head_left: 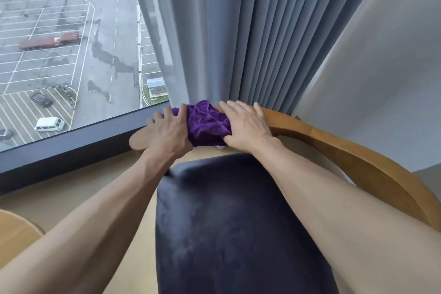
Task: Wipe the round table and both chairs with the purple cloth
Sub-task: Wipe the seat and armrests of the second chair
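Wiping the chair backrest [322, 137]: purple cloth [206, 123] bunched between 2 hands, left hand [167, 130] gripping it, right hand [245, 124] flat, pinning its right edge, rail running rightward.

Grey curtain [250, 31], window [71, 43], van [49, 124].
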Tool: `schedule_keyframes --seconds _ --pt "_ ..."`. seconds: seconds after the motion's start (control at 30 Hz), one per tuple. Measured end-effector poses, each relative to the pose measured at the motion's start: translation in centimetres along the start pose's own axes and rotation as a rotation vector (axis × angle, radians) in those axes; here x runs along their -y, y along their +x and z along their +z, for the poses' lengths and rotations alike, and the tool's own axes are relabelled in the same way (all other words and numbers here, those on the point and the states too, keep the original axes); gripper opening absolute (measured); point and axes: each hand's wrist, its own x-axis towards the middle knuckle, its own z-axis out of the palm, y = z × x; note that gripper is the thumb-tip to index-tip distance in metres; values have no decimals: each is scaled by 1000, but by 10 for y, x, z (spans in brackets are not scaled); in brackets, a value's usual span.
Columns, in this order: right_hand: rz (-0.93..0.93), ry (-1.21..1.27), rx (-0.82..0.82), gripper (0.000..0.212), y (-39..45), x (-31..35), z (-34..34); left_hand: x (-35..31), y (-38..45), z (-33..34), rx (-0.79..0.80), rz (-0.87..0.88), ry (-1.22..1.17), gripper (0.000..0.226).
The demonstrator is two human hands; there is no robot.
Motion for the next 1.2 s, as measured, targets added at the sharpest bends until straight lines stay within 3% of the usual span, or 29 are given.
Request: schedule_keyframes --seconds 0.2,0.33,0.43,0.57,0.7,0.9,1.03,1.2 --pt "195 -9 -53 104 -29 -55 -16 -117 28 -2 -50 355 79 94" --pt "297 -170 -81 112 -54 -100 -31 -205 25 5 -47 644 72 81" --pt "390 -95 -12 111 -63 -115 -32 -229 19 14 -79 690 69 72" --pt "418 -45 -77 110 -47 -95 -17 -192 26 15 -152 657 20 71" --pt "356 -137 -124 95 -8 -43 1 -122 34 5 -105 508 -61 77" --pt "181 -120 -26 101 24 25 13 -41 23 0 -52 303 -23 90" --pt "10 -117 22 105 35 78 21 16 1 -6 -18 188 14 92" --pt "-295 -98 -3 93 34 152 44 100 -40 -8 71 -2 22 94"
